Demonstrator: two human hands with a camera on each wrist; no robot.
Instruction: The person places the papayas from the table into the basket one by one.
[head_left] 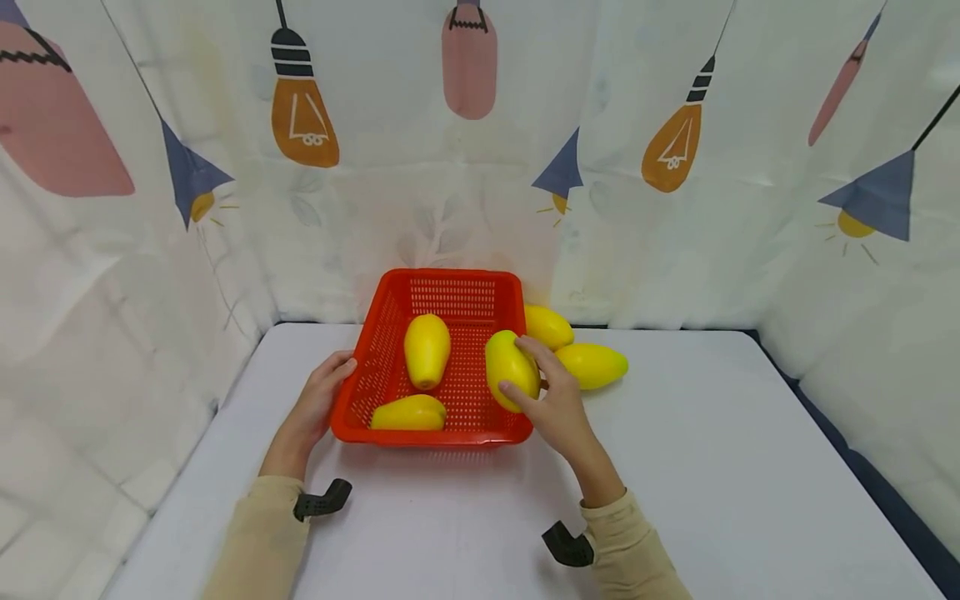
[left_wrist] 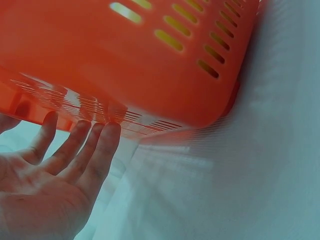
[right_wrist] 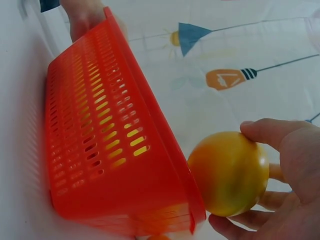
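Observation:
My right hand [head_left: 558, 408] grips a yellow-green papaya [head_left: 512, 371] over the right rim of a red plastic basket [head_left: 435, 437]. In the right wrist view the held fruit [right_wrist: 227, 172] sits between thumb and fingers, right at the basket's rim. My left hand [head_left: 318, 404] holds the basket's left side, its thumb at the rim. In the left wrist view the fingertips [left_wrist: 111, 131] touch the slotted outer wall. Inside the basket, one papaya [head_left: 427, 350] stands lengthwise near the middle and another papaya [head_left: 408, 413] lies across the near end.
Two more papayas lie on the white table [head_left: 720, 450] just right of the basket: one papaya [head_left: 547, 327] partly behind its rim, the other papaya [head_left: 594, 366] nearer. A curtain [head_left: 405, 192] printed with lamps hangs behind and along both sides.

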